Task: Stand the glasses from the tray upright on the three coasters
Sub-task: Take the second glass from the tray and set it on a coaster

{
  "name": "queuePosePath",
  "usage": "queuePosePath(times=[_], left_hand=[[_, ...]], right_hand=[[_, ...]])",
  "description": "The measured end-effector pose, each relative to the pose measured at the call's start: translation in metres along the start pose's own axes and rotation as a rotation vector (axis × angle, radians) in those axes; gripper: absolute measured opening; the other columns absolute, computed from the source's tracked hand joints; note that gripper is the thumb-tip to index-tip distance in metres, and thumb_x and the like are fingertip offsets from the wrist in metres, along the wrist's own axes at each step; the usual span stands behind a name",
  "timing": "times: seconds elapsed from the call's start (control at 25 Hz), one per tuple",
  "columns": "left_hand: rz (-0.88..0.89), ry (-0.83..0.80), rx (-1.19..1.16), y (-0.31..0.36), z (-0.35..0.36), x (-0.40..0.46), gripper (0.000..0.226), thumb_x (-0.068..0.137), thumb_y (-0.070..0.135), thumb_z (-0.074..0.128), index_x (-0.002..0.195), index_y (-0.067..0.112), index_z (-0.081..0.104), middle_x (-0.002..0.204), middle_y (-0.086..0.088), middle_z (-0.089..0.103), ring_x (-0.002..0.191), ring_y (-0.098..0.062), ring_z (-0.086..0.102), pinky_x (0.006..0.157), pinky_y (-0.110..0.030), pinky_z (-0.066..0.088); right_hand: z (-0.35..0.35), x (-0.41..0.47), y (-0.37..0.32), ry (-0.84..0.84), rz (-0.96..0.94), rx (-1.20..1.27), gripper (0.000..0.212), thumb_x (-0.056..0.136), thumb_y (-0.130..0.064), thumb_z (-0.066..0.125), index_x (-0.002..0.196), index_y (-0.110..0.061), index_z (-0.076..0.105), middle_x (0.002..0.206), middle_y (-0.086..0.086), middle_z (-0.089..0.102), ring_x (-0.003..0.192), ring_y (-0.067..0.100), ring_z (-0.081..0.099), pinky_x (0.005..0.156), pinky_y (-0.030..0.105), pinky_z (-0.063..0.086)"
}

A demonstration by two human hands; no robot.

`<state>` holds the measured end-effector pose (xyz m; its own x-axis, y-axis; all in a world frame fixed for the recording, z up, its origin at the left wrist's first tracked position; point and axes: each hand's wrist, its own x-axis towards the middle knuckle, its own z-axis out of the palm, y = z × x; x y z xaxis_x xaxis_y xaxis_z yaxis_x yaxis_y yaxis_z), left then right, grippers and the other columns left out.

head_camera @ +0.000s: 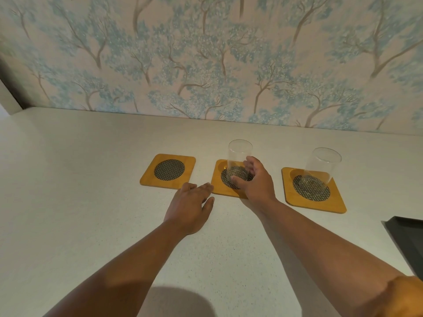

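Note:
Three square wooden coasters with dark woven centres lie in a row on the white counter. The left coaster [168,170] is bare. A clear glass [239,156] stands upright on the middle coaster [220,181], and my right hand [255,179] is wrapped around its lower part. Another clear glass [321,170] stands upright on the right coaster [315,193], untouched. My left hand [191,204] rests flat on the counter, its fingertips touching the middle coaster's near left edge.
A dark tray [407,239] pokes in at the right edge; nothing inside it shows. Tree-patterned wallpaper [206,65] rises directly behind the counter. The counter's left end meets a wall corner [11,101].

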<state>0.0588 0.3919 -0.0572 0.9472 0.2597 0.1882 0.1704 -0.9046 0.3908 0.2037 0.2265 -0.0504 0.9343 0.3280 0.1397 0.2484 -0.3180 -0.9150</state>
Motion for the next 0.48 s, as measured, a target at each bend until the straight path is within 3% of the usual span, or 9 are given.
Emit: queuePosePath(times=[0.48], left_hand=[[0.012, 0.004, 0.011, -0.0003, 0.0006, 0.0004, 0.048, 0.102, 0.046, 0.042, 0.147, 0.030, 0.048, 0.149, 0.013, 0.052, 0.136, -0.017, 0.040, 0.106, -0.041, 0.046]], right_hand=[[0.0008, 0.0010, 0.0009, -0.013, -0.001, -0.036, 0.085, 0.080, -0.032, 0.083, 0.151, -0.021, 0.038, 0.149, -0.002, 0.053, 0.135, 0.014, 0.049, 0.107, 0.030, 0.043]])
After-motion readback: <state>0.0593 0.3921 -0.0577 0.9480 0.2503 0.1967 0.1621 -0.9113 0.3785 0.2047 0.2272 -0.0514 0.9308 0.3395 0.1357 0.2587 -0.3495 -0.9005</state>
